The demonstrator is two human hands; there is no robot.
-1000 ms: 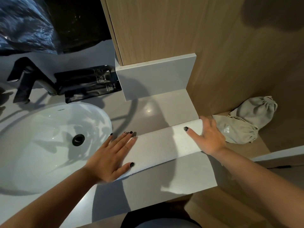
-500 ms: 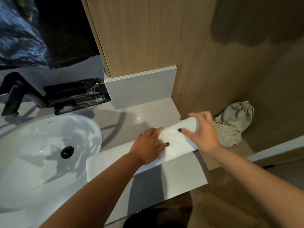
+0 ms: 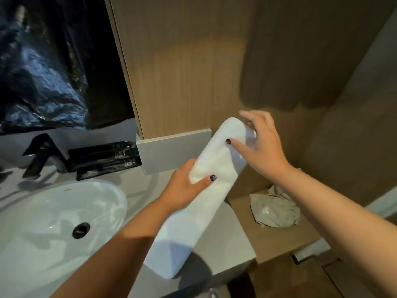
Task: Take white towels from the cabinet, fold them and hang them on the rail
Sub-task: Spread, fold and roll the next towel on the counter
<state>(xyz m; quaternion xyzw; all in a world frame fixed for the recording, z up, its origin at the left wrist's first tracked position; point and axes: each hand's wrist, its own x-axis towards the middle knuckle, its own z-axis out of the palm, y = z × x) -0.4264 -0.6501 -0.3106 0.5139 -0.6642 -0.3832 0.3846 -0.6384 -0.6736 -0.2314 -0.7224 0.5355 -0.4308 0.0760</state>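
A folded white towel slants across the middle of the frame, lifted above the counter. The left hand grips its middle, thumb on top. The right hand pinches its upper end, fingers partly hidden behind the cloth. At lower right a pale cloth bag lies on a wooden shelf; its print is too small to read. Left of center, 2 black tubes carry illegible white lettering, beside a black faucet above the white sink.
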